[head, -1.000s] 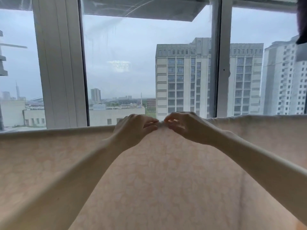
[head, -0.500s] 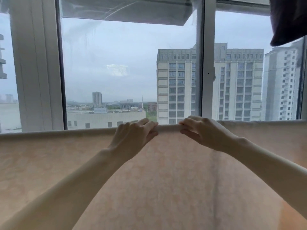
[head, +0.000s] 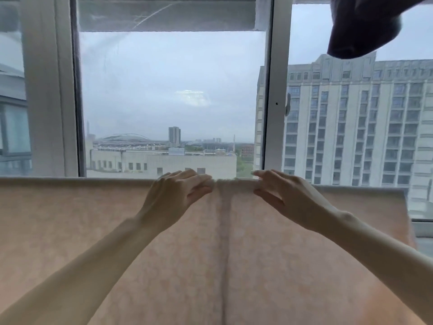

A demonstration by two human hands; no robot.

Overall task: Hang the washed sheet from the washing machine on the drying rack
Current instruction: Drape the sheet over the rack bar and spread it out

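Note:
A pale peach patterned sheet hangs across the lower half of the view, draped over a horizontal bar that it hides. Its top fold runs level just below the window sill line. My left hand holds the top fold left of centre, fingers over the fold and thumb in front. My right hand holds the same fold a short way to the right in the same manner. Between the hands the fold is slightly bunched, and a vertical crease runs down from there.
Behind the sheet stands a large window with white frames, looking onto tall buildings. A dark garment hangs at the top right. The sheet's right edge ends short of the frame's right side.
My hands, which met at the middle of the top fold, have slid apart along it. The view has shifted right, bringing the sheet's right edge and the dark garment into sight.

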